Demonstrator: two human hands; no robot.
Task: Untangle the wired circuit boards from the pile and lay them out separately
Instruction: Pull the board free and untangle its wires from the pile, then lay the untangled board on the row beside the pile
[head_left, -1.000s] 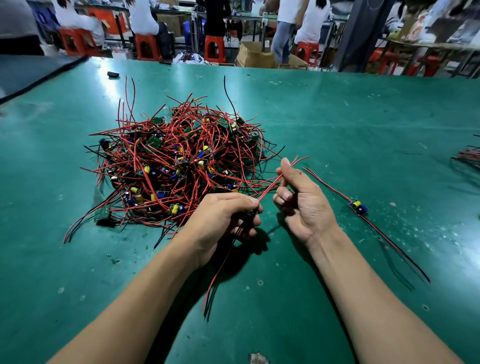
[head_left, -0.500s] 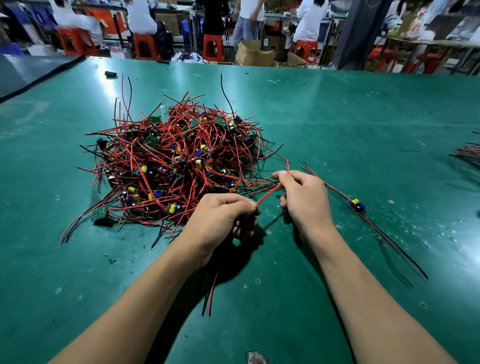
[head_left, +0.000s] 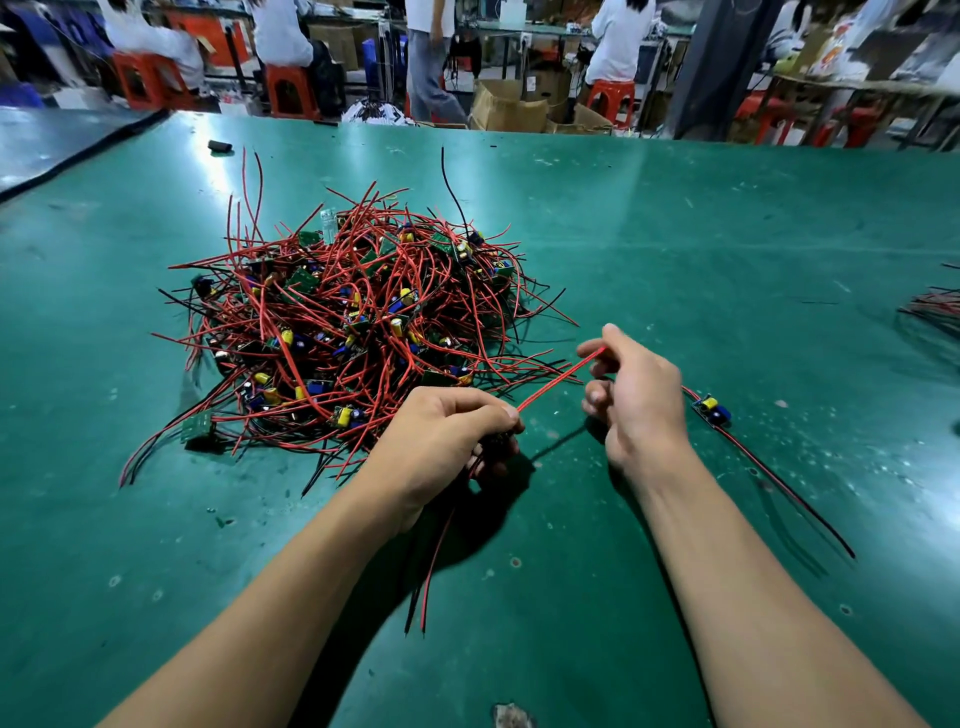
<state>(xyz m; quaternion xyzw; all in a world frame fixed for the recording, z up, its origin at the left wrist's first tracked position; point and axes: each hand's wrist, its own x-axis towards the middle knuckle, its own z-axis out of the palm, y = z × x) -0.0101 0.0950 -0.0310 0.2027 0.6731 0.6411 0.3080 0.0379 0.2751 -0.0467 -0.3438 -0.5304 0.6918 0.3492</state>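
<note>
Left hand (head_left: 447, 431) gripped one board's wires beside the single pile (head_left: 353, 322); right hand (head_left: 641, 400) pinched its red wire (head_left: 556, 379). One separated board (head_left: 710, 408) lay toward the table's (head_left: 727, 249) right edge, its markings too small to read.

Pile (head_left: 353, 332) left on table (head_left: 675, 249), separated board (head_left: 710, 408) right of it

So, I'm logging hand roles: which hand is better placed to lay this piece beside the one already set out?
Probably right. The right hand pinches the red wire and sits next to the laid-out board; the left hand grips the other end, nearer the pile.
</note>
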